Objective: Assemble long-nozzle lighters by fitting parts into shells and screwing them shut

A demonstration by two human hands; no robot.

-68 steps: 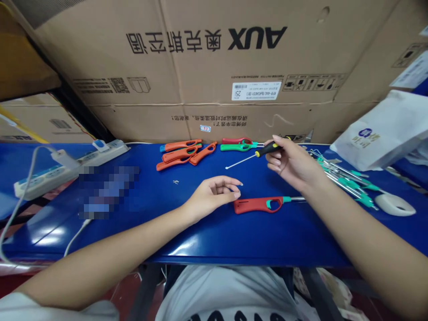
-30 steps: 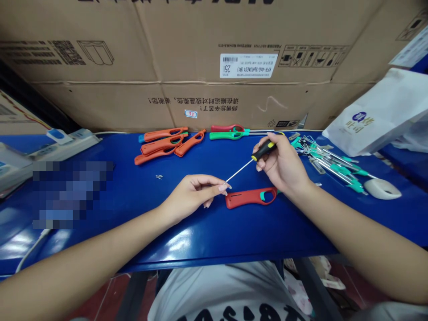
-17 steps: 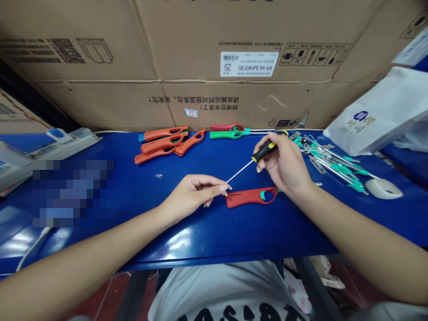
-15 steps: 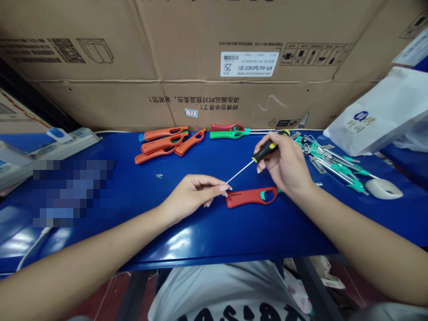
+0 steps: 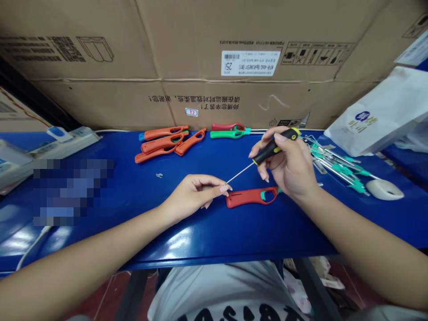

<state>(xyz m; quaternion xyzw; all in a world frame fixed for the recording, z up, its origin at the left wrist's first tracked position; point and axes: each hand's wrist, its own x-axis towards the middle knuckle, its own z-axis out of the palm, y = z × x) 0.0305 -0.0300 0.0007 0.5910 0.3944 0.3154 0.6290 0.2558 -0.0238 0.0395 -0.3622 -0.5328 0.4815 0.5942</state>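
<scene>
The right hand (image 5: 290, 167) is clasped around the handle of a screwdriver (image 5: 267, 151), forefinger and thumb along the grip, lower fingers loose. Its shaft slants down to the left hand (image 5: 194, 194), whose thumb and forefinger are pinched together at the tip; anything between them is too small to make out.

Just below and to the right of the left fingertips lies a red lighter (image 5: 245, 198), flat on the blue table (image 5: 133, 240), its rod running under the right wrist. Its teal trigger and rod appear to be in place; whether any screw sits in the handle cannot be seen.

Some way left of the left hand and a little beyond it lie a few loose screws (image 5: 159, 175), seemingly unused. Farther beyond that hand, the orange handles (image 5: 162, 144) show no rods, so these look unfinished. A green lighter (image 5: 224, 134), beyond and between both hands, has its rod joined, as judged from here. To the right of the right hand, loose rods (image 5: 339, 169) with teal fittings lie piled, apart from any handle.
</scene>
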